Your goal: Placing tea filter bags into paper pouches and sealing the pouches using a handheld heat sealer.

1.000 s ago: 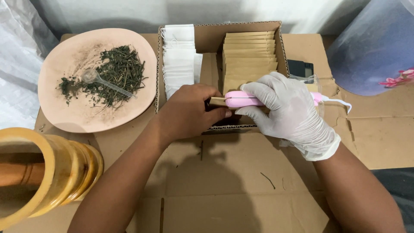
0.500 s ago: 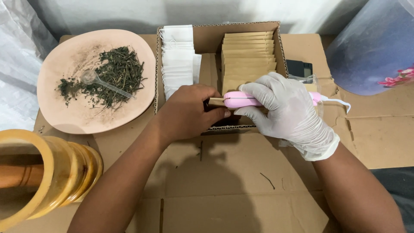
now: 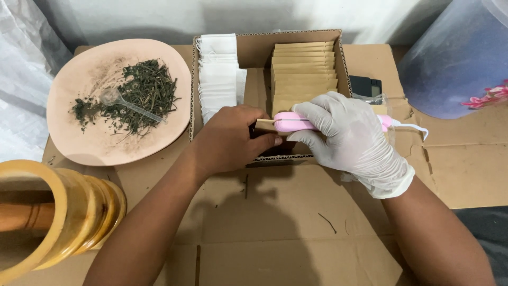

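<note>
My bare left hand (image 3: 233, 139) grips one end of a brown paper sachet (image 3: 264, 125) over the front of an open cardboard box (image 3: 254, 53). My right hand (image 3: 352, 139), in a white glove, is closed around a pink hand-held sealer (image 3: 296, 122) clamped across that sachet. A white cord (image 3: 410, 127) runs off the sealer to the right. Inside the box, a row of brown sachets (image 3: 304, 69) stands at the right and a stack of white filter bags (image 3: 218, 71) at the left.
A pink plate (image 3: 100, 143) at the left holds dried green leaves (image 3: 135, 95) and a clear plastic spoon (image 3: 119, 100). A wooden mortar with pestle (image 3: 47, 217) lies at bottom left. A blue translucent container (image 3: 455, 58) stands at the right, a small black device (image 3: 369, 86) beside the box. Flattened cardboard (image 3: 275, 238) covers the surface.
</note>
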